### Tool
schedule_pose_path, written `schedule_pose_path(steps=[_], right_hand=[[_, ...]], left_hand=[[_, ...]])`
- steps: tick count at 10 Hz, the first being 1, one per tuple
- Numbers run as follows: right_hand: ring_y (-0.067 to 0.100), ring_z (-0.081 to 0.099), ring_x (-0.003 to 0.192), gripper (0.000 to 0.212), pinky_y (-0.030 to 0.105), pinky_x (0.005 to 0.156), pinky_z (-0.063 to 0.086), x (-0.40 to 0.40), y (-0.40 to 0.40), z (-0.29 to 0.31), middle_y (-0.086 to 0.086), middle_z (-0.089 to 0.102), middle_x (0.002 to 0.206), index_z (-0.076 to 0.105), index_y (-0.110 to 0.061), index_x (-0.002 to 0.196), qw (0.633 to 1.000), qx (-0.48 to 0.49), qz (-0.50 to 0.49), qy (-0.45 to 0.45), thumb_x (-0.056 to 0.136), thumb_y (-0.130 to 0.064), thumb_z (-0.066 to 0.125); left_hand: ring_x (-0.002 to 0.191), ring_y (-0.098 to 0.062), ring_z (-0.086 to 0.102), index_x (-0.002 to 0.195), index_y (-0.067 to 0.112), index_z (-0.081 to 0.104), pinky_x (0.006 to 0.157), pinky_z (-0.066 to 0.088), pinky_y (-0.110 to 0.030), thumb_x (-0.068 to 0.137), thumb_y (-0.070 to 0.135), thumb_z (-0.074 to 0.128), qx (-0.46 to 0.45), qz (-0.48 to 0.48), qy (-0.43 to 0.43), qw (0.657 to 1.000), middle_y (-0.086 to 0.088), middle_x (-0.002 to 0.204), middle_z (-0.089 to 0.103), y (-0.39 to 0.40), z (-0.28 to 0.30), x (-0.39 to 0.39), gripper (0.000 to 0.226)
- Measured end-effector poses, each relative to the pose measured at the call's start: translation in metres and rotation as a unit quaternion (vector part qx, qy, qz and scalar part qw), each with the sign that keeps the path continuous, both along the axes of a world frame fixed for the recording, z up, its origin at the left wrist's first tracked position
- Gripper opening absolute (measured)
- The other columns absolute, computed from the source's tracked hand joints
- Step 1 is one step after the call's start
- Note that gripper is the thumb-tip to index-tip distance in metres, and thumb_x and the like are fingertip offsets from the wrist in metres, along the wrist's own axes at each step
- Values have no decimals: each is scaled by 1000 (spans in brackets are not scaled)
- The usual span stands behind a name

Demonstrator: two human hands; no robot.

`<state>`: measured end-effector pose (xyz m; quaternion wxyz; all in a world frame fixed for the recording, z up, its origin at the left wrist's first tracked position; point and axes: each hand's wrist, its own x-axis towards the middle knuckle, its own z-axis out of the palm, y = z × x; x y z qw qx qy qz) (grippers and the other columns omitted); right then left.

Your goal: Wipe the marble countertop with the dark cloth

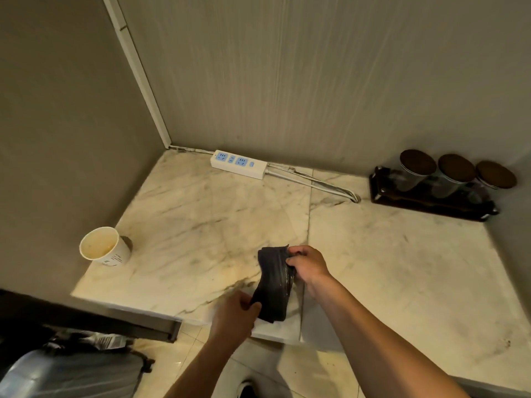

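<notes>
Both my hands, left (234,315) and right (307,265), clamp the cloth (273,285) in their grip; next, press it flat on the surface (402,254), sweeping toward 12 o'clock.

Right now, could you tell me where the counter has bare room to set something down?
Bare marble countertop lies right of the dark cloth, below the jar tray, and between paper cup and power strip. The back edge is crowded.

Dark cloth (274,282): folded into long strip, stretched near-to-far above near table edge. Marble table (201,225): white, grey-veined, smudged right side.
</notes>
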<state>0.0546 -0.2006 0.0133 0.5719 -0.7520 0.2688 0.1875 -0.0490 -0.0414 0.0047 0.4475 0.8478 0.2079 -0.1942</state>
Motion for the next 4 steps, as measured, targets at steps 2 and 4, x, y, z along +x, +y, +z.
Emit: schedule_pose_path(steps=[2,4], right_hand=[[20,61,86,11,31,77,46,-1,4,-3,3,66,93,63,-16,96,999,-39,8,-4,86,-17,58],[20,60,91,14,39,87,50,-19,-17,12,1,64,100,59,-19,99,998,-66,5,-18,87,-21,52]], left_hand=[[64,-1,54,74,34,49,53,36,-16,84,38,64,111,-48,-28,992,13,70,57,1,-17,1,18],[69,-3,54,93,31,49,58,39,-20,86,37,60,148,-58,-62,985,14,79,58,4,-8,5,14]])
